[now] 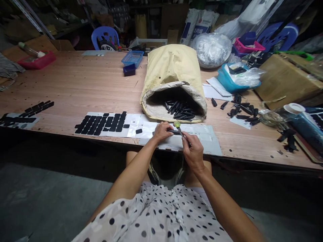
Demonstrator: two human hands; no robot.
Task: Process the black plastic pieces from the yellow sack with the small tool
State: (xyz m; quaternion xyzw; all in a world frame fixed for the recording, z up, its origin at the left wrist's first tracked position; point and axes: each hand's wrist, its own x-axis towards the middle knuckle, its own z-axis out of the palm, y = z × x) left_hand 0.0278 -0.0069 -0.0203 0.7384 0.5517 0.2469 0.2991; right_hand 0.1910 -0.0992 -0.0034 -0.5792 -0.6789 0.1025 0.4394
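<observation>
My right hand (193,148) is closed around the handle of a small hammer with a yellow-green head (177,124). My left hand (163,132) pinches one end of a slim black plastic piece (174,132), which lies over the grey sheet (209,141) at the table's front edge. The hammer head is close to this piece; whether they touch I cannot tell. Just beyond my hands, a yellow sack (174,64) lies with its mouth towards me, and several black pieces (183,109) rest inside it. Left of my hands is a single short black piece (139,131).
Rows of flat black pieces (101,123) lie to the left. Loose black parts (246,109) are scattered on the right, near a turquoise basin (228,80) and a cardboard box (287,80). A blue basket (133,59) and a dark blue box (129,70) stand behind.
</observation>
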